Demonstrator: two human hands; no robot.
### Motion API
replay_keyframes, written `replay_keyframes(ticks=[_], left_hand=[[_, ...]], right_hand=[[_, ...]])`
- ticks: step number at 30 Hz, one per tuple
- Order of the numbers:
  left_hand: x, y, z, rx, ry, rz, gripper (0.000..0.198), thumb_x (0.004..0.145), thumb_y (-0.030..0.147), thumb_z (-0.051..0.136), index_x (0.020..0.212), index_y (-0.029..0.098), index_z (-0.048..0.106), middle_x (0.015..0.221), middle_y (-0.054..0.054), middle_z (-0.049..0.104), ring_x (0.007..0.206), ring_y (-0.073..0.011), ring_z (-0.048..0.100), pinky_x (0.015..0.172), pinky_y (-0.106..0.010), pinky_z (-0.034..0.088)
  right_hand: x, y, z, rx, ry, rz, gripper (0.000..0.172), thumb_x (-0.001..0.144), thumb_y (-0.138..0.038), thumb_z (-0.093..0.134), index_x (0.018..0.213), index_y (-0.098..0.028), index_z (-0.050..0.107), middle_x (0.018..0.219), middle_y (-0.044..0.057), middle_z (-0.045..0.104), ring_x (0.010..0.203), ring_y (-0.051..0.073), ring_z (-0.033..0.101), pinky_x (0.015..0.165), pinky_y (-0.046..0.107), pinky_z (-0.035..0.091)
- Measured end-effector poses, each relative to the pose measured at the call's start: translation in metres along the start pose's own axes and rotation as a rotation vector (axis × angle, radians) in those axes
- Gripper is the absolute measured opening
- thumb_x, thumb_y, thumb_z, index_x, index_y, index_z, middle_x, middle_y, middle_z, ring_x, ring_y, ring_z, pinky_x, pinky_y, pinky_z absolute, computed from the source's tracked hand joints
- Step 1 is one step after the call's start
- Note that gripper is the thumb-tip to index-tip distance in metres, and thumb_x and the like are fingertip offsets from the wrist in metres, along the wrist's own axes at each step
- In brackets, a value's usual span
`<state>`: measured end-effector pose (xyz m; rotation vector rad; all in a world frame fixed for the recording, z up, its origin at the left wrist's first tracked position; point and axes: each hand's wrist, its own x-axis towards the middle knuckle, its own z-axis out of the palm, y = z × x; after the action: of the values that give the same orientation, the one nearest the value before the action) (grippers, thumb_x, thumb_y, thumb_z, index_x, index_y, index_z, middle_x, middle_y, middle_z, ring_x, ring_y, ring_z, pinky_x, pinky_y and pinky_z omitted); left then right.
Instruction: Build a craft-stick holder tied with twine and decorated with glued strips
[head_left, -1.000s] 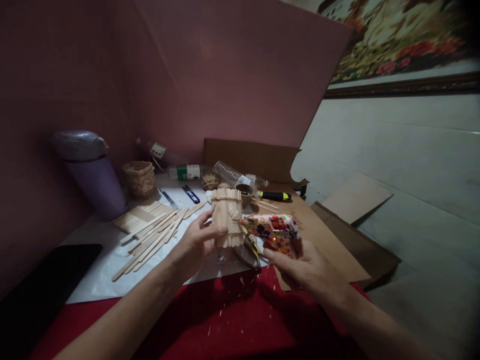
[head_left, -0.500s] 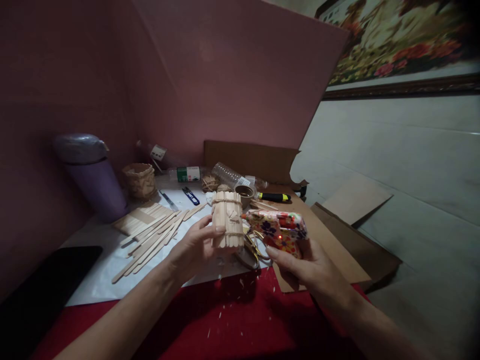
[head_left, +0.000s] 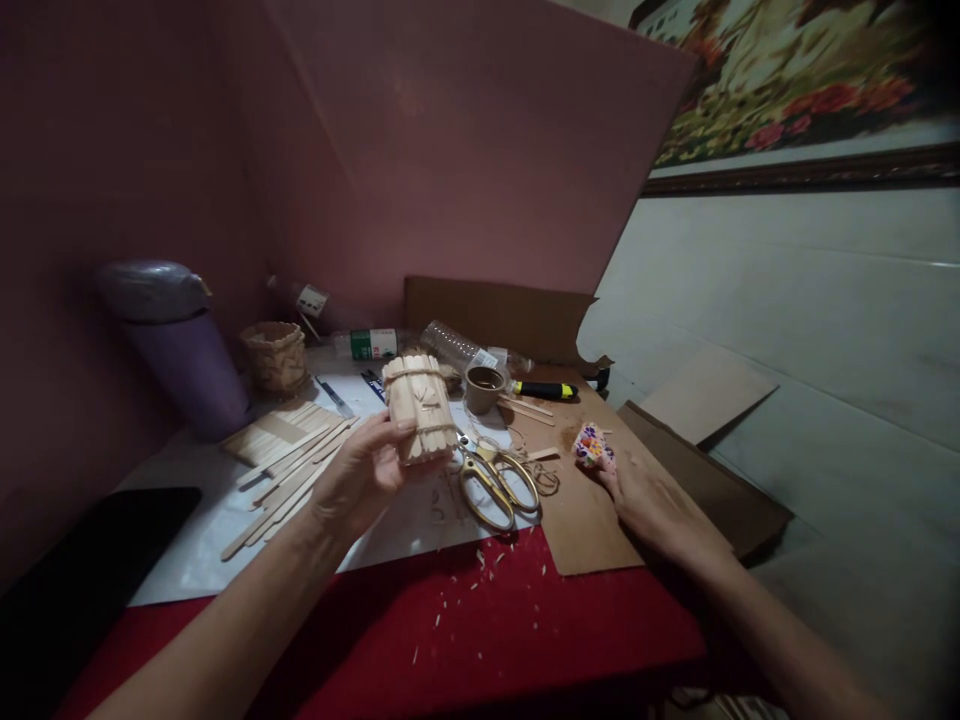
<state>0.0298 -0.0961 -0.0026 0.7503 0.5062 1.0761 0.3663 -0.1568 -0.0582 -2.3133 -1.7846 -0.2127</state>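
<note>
My left hand (head_left: 365, 468) is closed round the side of a small holder made of upright wooden craft sticks (head_left: 421, 410), with twine tied round it near top and bottom. It is raised above the table and tilted slightly. On the right, my right hand (head_left: 637, 498) grips a flower-patterned glue gun (head_left: 593, 447) low over the brown cardboard (head_left: 600, 545); most of the gun's handle is hidden by the fingers. Gold-handled scissors (head_left: 499, 485) lie between the hands, beside a loose tangle of twine (head_left: 546, 480).
Loose craft sticks (head_left: 289, 480) lie on white paper at left, near a purple tumbler (head_left: 184, 350) and a woven-looking pot (head_left: 274, 357). Behind are plastic bottles (head_left: 454, 345), a small brown cup (head_left: 484, 390) and a black-yellow cutter (head_left: 546, 390). Wood scraps litter the red cloth (head_left: 480, 640).
My right hand has carried the glue gun away from the stick holder, rightward over the cardboard. The left hand has shifted the holder a little left and up, uncovering the scissors.
</note>
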Motion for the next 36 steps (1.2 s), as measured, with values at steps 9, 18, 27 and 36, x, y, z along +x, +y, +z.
replay_keyframes(ticks=[9,18,27,36], left_hand=[[0.001,0.013,0.0,-0.076,0.173,0.078,0.026,0.069,0.011,0.064,0.094,0.013,0.065,0.097,-0.011,0.07,0.09,-0.0276,0.066,0.086,-0.049,0.052],[0.009,0.015,-0.011,-0.049,0.28,0.203,0.02,0.066,0.011,0.065,0.086,0.011,0.065,0.091,-0.011,0.069,0.081,-0.0252,0.067,0.076,-0.045,0.057],[0.013,0.015,-0.019,-0.072,0.295,0.202,0.024,0.066,0.011,0.066,0.09,0.011,0.064,0.088,-0.009,0.07,0.077,-0.0223,0.067,0.072,-0.04,0.058],[0.013,0.014,-0.018,-0.075,0.275,0.206,0.036,0.065,0.01,0.067,0.1,0.013,0.063,0.093,-0.009,0.069,0.077,-0.0233,0.067,0.07,-0.041,0.057]], right_hand=[[-0.031,-0.067,-0.07,-0.245,-0.07,-0.09,0.032,0.089,-0.043,0.049,0.081,-0.018,0.068,0.073,0.013,0.067,0.068,0.026,0.062,0.057,0.032,0.035],[-0.04,-0.167,-0.052,0.339,-0.159,-0.694,0.012,0.08,-0.009,0.054,0.075,-0.017,0.062,0.077,0.002,0.062,0.069,0.012,0.052,0.061,0.024,0.033],[-0.027,-0.204,-0.02,0.288,-0.126,-0.751,0.014,0.085,-0.023,0.056,0.077,-0.017,0.066,0.079,0.005,0.064,0.075,0.016,0.054,0.069,0.028,0.036],[-0.031,-0.21,-0.013,0.185,-0.167,-0.788,0.009,0.084,-0.02,0.054,0.081,-0.015,0.061,0.084,0.009,0.063,0.077,0.019,0.052,0.069,0.031,0.036]])
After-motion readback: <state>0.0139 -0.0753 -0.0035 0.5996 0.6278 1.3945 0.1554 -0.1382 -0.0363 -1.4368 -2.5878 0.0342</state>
